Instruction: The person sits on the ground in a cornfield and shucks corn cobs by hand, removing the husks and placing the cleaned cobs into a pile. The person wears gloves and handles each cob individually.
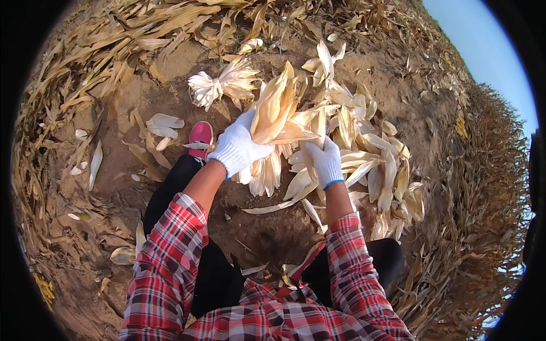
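Both my hands wear white knit gloves. My left hand [241, 145] grips a bunch of dry corn husks [275, 106] around its gathered part, with pale ends spreading out below the fist. Just right of it, my right hand [323, 160] pinches a single long husk strip [319, 128] that stands up beside the bunch. A heap of loose husks [362, 140] lies on the soil to the right, partly behind my right hand. Above my left hand rests a bundle of husks [222, 83], narrowed at its middle and fanned at both ends.
Dry corn stalks and leaves [140, 34] cover the ground at the upper left. Single husks [164, 124] are scattered over the bare soil. Yellow corn ears [43, 290] lie at the far lower left, others [460, 125] at the right. My pink shoe [200, 138] is near my left hand.
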### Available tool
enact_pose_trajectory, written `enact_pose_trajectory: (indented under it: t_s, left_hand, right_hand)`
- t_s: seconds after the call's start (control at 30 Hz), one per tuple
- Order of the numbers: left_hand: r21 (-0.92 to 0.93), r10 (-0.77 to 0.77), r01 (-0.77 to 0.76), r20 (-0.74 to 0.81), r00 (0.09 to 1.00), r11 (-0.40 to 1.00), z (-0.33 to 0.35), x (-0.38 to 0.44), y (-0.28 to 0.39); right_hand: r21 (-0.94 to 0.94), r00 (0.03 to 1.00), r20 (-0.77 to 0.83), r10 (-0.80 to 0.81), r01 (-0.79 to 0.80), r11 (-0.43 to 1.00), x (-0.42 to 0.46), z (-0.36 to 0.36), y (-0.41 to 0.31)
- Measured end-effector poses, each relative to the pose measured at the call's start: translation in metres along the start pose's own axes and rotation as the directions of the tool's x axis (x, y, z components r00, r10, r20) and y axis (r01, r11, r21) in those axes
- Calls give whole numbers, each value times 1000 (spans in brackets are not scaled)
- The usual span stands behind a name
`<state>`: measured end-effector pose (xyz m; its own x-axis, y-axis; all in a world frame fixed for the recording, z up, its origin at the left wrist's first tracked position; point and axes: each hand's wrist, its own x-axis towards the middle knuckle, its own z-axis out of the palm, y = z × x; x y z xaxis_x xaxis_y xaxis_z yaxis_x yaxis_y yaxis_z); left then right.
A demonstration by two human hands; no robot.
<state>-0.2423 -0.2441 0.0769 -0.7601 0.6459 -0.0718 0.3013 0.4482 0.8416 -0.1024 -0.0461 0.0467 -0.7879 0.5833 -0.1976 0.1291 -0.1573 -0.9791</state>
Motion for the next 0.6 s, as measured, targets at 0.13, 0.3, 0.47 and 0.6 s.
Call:
enact_pose_trajectory:
  t_s: [0.13,0.3,0.47,0.6]
  left_hand:
    - [-195,79,-58,97,992,979,-2,1,-1]
    - [-149,89,-67,151,985,987,-17,-7,20]
    - [-684,114,82,236,965,725,-3,-1,3]
    - [-734,0,200,263,965,649,-3,-11,2]
  right_hand:
    - [148,1000,-14,16,-14,989,-4,11,-6]
    - [52,988,151,-34,26,998,-2,14,-25]
    - [140,942,187,-278,255,957,12,17,8]
    - [287,987,162,0,-47,957,-17,67,-41]
